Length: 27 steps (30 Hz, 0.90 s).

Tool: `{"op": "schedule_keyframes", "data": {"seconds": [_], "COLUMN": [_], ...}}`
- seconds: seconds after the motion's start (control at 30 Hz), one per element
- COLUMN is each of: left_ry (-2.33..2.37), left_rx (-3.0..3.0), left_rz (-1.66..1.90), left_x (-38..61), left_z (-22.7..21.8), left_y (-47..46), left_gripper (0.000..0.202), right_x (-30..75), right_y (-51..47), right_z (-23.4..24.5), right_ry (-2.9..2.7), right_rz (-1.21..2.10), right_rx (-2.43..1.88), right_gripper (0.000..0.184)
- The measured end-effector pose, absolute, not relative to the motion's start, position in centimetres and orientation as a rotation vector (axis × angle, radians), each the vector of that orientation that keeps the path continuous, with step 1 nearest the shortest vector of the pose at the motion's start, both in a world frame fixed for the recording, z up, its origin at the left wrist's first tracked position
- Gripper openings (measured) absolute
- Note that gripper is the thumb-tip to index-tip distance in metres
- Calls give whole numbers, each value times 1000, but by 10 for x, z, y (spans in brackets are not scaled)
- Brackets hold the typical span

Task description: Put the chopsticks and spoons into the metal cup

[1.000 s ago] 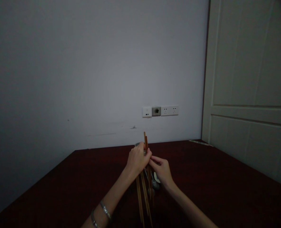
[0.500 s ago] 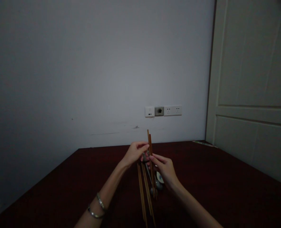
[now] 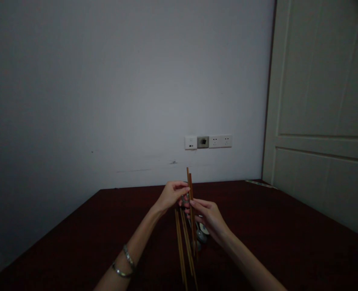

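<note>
My left hand (image 3: 172, 195) and my right hand (image 3: 207, 216) meet over a dark red table (image 3: 272, 230). Both pinch a pair of brown wooden chopsticks (image 3: 190, 190) that stand nearly upright, their tips poking above my fingers. More chopsticks (image 3: 181, 246) lie on the table below my hands, pointing toward me. A metal spoon (image 3: 199, 234) and a small white dish-like thing lie just under my right hand. Something grey sits behind my left fingers, mostly hidden. Two bangles ring my left wrist.
A grey wall rises behind the table, with a row of white sockets (image 3: 208, 142) above the table's far edge. A cream panelled door (image 3: 324, 113) stands at the right. A thin pale strip (image 3: 260, 184) lies at the table's far right corner.
My left hand loosened from a full wrap around the chopsticks to a fingertip pinch. Both hands and the upright pair shifted slightly right in view; the camera panned a little.
</note>
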<state>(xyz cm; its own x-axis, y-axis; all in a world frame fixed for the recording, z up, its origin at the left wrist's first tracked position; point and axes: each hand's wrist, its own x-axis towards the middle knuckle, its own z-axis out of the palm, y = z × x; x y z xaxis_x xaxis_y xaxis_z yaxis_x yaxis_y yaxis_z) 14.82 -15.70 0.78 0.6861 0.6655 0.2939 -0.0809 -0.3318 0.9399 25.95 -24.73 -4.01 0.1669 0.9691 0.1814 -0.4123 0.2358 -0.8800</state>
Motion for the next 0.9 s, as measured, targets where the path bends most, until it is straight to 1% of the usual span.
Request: {"op": "schedule_keyframes", "data": {"seconds": [0.33,0.9], "left_ry": [467,448], "left_rx": [1748,1722], "left_rz": [799,811], "left_x": [148,149], "left_z": [8,5], "left_y": [-158,-156], "left_gripper": [32,35], "right_x": [261,263], "right_y": [-248,-243], "right_z": [-42,-46], "right_ry": [-908,-904], "right_rz": [1161,1118], "right_rx": [-780,-821], "right_gripper": [29,32]}}
